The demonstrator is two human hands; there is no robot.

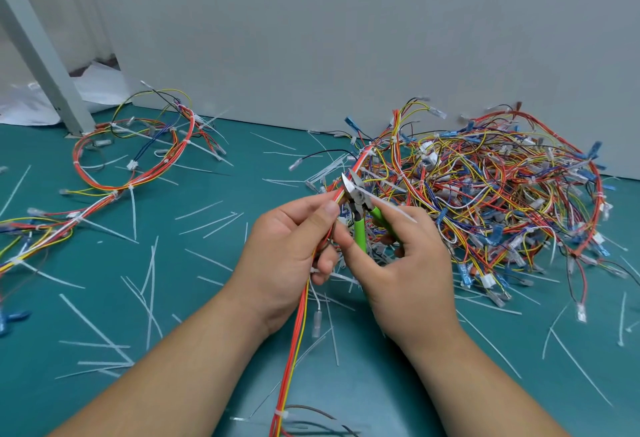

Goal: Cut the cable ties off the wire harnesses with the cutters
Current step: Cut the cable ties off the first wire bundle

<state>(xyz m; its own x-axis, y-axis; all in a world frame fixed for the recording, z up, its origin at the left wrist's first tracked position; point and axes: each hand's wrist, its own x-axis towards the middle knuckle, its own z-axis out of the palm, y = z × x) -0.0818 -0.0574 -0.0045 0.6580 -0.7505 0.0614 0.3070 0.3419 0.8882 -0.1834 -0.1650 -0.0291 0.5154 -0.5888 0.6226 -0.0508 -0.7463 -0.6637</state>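
Mat (pixel 214 298), two hands (pixel 287 253) (pixel 408 263), one cutters (pixel 358 211), one held harness (pixel 296 332)

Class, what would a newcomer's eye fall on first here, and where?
The huge tangle of coloured wire harnesses heaped at right against the grey wall. At centre, the right hand holds green-handled cutters, blades open, beside the red-orange bundle gripped by the left hand. White cut cable ties litter the teal table all around.

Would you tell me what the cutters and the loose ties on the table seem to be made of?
Cutters: bright, shiny blades, likely steel; glossy green handles, probably plastic or rubber sleeves. Ties: thin, pale, slightly translucent strips, likely nylon plastic.
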